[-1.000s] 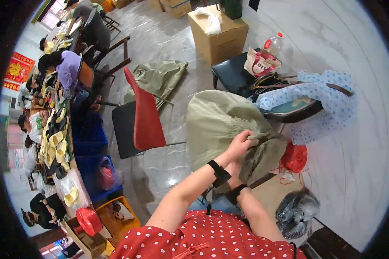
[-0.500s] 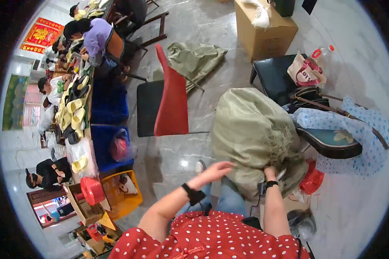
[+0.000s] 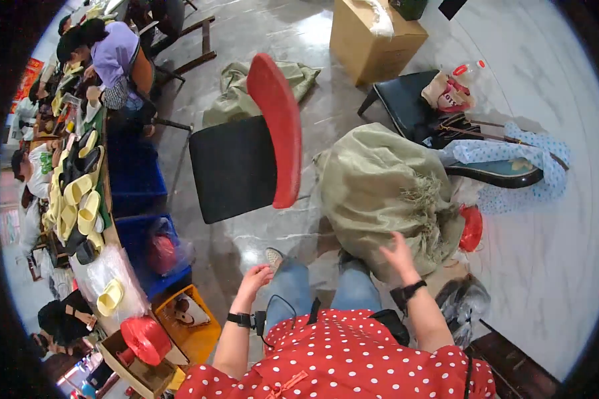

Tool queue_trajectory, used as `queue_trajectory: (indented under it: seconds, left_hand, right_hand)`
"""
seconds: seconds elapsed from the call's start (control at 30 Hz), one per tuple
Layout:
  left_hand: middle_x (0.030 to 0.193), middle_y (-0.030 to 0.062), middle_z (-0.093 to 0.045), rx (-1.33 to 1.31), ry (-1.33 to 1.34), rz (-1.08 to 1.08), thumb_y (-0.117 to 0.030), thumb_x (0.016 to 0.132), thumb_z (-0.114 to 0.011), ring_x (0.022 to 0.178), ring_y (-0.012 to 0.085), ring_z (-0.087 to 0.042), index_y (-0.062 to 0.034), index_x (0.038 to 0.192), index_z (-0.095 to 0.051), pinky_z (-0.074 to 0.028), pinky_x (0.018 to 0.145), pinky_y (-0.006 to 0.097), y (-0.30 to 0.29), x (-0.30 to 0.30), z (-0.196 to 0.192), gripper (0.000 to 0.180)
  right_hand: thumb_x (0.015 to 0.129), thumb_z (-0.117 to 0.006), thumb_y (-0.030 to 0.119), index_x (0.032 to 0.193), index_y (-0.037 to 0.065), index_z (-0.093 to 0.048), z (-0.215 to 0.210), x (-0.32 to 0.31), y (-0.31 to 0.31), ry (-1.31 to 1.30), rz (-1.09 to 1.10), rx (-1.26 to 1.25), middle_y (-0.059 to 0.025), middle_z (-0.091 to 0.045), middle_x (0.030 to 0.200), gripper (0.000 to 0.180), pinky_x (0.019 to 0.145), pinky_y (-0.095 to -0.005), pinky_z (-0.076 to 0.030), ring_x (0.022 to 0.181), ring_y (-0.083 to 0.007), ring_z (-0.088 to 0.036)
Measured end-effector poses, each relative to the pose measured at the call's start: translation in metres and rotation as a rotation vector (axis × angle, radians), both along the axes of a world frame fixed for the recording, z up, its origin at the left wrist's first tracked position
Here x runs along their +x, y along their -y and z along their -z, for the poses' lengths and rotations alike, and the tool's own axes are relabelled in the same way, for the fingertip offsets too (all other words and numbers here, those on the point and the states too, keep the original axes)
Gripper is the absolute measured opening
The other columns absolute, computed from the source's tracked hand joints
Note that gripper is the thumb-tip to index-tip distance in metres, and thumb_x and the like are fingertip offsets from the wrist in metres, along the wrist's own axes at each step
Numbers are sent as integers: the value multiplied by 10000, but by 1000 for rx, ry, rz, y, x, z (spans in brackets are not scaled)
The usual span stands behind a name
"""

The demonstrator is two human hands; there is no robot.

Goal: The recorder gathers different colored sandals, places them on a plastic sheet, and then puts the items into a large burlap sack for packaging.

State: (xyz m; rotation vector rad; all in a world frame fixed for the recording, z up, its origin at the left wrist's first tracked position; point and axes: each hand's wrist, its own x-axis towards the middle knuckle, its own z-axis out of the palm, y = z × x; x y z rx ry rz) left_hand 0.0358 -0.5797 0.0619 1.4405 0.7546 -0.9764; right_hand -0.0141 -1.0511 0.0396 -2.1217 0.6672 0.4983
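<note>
A bulky olive-green woven sack (image 3: pixel 379 193) stands on the floor ahead and right of my legs, its side frayed into loose threads (image 3: pixel 422 194). My right hand (image 3: pixel 399 258) is at the near side of the sack, fingers spread and holding nothing; whether it touches the cloth I cannot tell. My left hand (image 3: pixel 254 280) hangs in front of my left leg, apart from the sack, its fingers loosely bent with nothing seen in them. Both wrists wear black bands. Left of the sack is a chair with a red back (image 3: pixel 277 126) and black seat (image 3: pixel 236 169).
Left stands a long table with pale yellow slippers (image 3: pixel 80 189), people working along it. Below are blue crates (image 3: pixel 134 174) and a yellow crate (image 3: pixel 205 319). Right are a black chair (image 3: pixel 406 100), bags and red string (image 3: pixel 471 227). A cardboard box (image 3: pixel 373 46) and flat sack (image 3: pixel 236 90) lie farther off.
My right hand has let go of the sack's frayed part and opened. My left hand has drawn back leftward from the sack. The whole view has shifted, and more of the chair seat shows.
</note>
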Motion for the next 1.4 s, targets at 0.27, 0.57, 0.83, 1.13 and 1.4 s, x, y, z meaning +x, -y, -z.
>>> queue_trajectory:
  seconds: [0.27,0.57,0.83,1.13,1.4]
  left_hand:
    - [987,33,-657,202,260,76,-167,925,-616,860,112,-613,-23,1184,-597,-487,753,229,-159,48,-9,297]
    - [963,62,-662,291,100,101,-135,916,-618,794,120,-626,18,1182,-577,-472,645,243,-240,38,17,310]
    - [916,55,-667,178,37,111,-112,929,-605,787,106,-624,1,1159,-593,-486,664,230,-200,99,5,256]
    - [995,43,-667,205,19,239,-124,944,-599,857,113,-620,-12,1168,-589,-473,714,231,-129,121,34,250]
    - [955,38,-648,289,-111,372,-152,938,-607,838,116,-601,6,1186,-581,-479,750,250,-118,111,1,294]
  right_hand:
    - [617,-855,510,1542,151,-54,110,20,-75,-399,296,-261,-271,-206,1529,1276,1077,-510,-347,1366,-467,-302]
    - [826,-624,175,995,52,-691,108,52,-85,-146,340,-878,-173,-670,962,220,875,-502,-437,1017,-396,-545]
    - [859,-583,134,974,-15,-614,21,80,75,290,596,-786,-225,-649,891,191,727,-439,-478,838,-397,-611]
    - [876,-528,96,1108,-35,-621,231,97,87,100,846,-622,-264,-649,1063,282,867,-483,-463,1009,-437,-592]
    - [904,-538,121,1229,-79,-531,211,101,69,-53,666,-423,-272,-573,1212,382,958,-465,-442,1104,-422,-543]
